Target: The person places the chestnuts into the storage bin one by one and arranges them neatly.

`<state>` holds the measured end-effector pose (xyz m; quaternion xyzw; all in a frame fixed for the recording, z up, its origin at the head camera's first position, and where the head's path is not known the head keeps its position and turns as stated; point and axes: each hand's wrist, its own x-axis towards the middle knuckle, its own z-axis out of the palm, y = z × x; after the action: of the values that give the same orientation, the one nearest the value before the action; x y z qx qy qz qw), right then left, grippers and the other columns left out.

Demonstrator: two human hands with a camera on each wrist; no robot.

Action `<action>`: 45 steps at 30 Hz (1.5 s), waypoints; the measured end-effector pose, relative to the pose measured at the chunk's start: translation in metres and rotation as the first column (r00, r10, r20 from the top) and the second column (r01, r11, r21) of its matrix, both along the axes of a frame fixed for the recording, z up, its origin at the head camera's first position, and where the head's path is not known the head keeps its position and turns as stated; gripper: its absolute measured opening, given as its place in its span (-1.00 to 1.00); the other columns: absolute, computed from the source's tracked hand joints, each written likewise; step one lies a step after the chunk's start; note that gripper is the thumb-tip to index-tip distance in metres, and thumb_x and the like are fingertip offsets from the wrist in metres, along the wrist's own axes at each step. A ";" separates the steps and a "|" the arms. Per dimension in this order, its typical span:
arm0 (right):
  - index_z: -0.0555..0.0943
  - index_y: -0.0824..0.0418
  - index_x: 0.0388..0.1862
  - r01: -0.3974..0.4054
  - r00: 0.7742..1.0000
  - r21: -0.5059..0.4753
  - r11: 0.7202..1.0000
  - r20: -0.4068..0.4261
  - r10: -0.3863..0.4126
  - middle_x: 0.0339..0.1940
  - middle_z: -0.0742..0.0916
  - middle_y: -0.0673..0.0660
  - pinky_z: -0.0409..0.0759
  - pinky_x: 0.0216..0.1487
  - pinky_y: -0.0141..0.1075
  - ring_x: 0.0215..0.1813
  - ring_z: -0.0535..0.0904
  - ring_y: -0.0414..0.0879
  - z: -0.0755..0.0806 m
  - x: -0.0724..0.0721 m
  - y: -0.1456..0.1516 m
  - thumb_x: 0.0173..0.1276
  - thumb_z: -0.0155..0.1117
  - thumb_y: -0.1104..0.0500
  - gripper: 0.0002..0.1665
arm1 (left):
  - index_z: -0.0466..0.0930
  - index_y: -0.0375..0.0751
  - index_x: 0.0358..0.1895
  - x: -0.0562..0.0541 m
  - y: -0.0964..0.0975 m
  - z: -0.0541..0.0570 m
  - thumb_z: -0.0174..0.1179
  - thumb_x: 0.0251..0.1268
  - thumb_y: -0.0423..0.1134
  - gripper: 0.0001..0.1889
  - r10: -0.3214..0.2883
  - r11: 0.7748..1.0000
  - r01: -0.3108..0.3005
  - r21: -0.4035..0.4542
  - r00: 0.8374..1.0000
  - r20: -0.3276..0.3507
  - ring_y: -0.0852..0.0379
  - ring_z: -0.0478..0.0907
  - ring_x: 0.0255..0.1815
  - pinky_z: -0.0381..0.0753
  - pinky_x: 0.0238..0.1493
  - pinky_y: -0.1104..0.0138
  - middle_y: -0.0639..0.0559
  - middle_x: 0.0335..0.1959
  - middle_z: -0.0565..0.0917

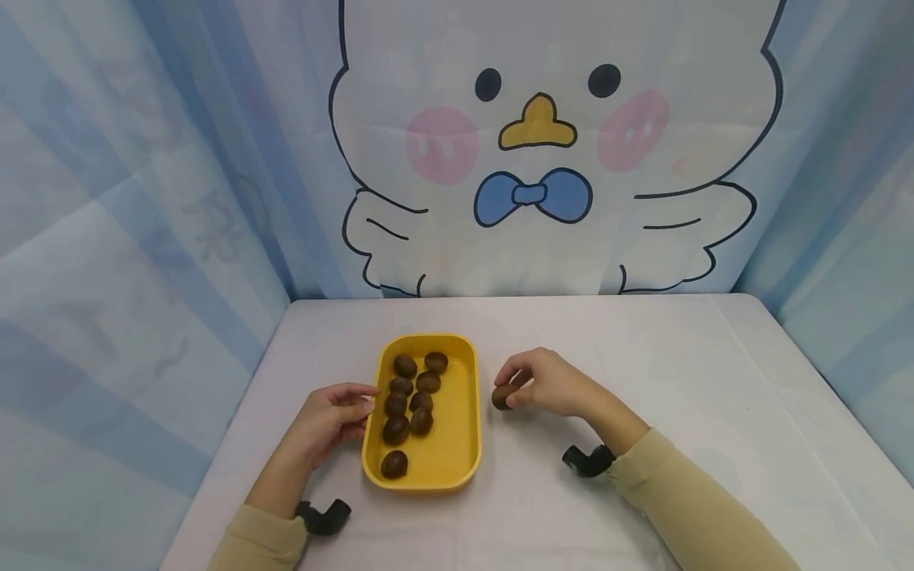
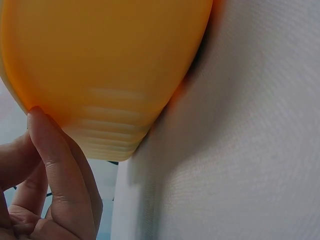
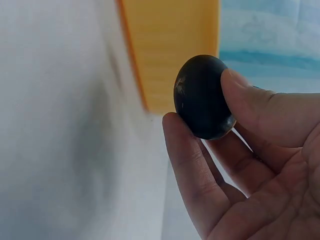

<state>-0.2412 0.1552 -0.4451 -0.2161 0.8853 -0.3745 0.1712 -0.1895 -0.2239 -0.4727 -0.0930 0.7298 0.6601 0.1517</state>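
Observation:
A yellow tray (image 1: pixel 457 452) with rounded corners lies on the table and holds several brown chestnuts (image 1: pixel 396 431). They sit in two rough columns toward its left side, one a little apart at the near end. My left hand (image 1: pixel 332 419) holds the tray's left rim; in the left wrist view its fingertips (image 2: pixel 39 117) are right at the rim. To the right of the tray, my right hand (image 1: pixel 546 382) pinches a single dark, glossy chestnut (image 3: pixel 202 97) between thumb and fingers. That chestnut is close over the table and outside the tray.
The white table (image 1: pixel 678 357) extends to both sides of the tray. Behind it hangs a curtain (image 1: pixel 535 254) printed with a cartoon bird, and blue-white fabric (image 1: pixel 128 317) flanks the table. A black wrist fitting (image 1: pixel 589 460) shows under each forearm.

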 end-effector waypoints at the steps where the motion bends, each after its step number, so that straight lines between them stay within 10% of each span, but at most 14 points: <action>1: 0.80 0.00 -0.06 -0.006 1.000 -0.008 1.000 0.001 0.006 -0.09 0.85 -0.06 0.73 0.08 -0.14 0.02 0.74 -0.09 0.002 0.000 -0.001 0.31 0.57 0.28 -0.72 | 0.62 -0.39 0.35 0.000 0.000 0.000 0.31 0.49 -0.37 -0.58 -0.001 1.000 0.001 0.001 1.000 0.000 0.18 0.61 -0.45 0.76 -0.34 0.40 0.07 -0.32 0.69; 22: 0.81 0.00 -0.05 -0.118 0.993 -0.091 0.989 -0.032 0.116 -0.01 0.84 -0.02 0.79 0.14 -0.18 0.06 0.74 -0.10 0.042 -0.009 -0.062 0.35 0.55 0.28 -0.74 | 0.67 -0.34 0.30 -0.002 0.001 -0.004 0.31 0.47 -0.38 -0.62 0.011 1.000 -0.011 -0.027 1.000 0.005 0.15 0.61 -0.44 0.77 -0.33 0.39 0.03 -0.30 0.69; 45: 0.82 0.05 -0.18 -0.256 0.961 -0.089 0.963 0.081 0.263 -0.21 0.85 -0.07 0.73 0.02 -0.35 -0.12 0.73 -0.18 0.018 -0.018 -0.123 0.27 0.64 0.25 -0.81 | 0.65 -0.37 0.33 -0.001 -0.001 -0.002 0.32 0.48 -0.35 -0.58 -0.007 1.000 0.007 0.001 1.000 -0.001 0.15 0.63 -0.45 0.78 -0.31 0.40 0.04 -0.31 0.71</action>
<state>-0.2595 0.0324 -0.4273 -0.3194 0.8253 -0.3923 0.2507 -0.1902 -0.2253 -0.4747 -0.0900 0.7299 0.6599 0.1540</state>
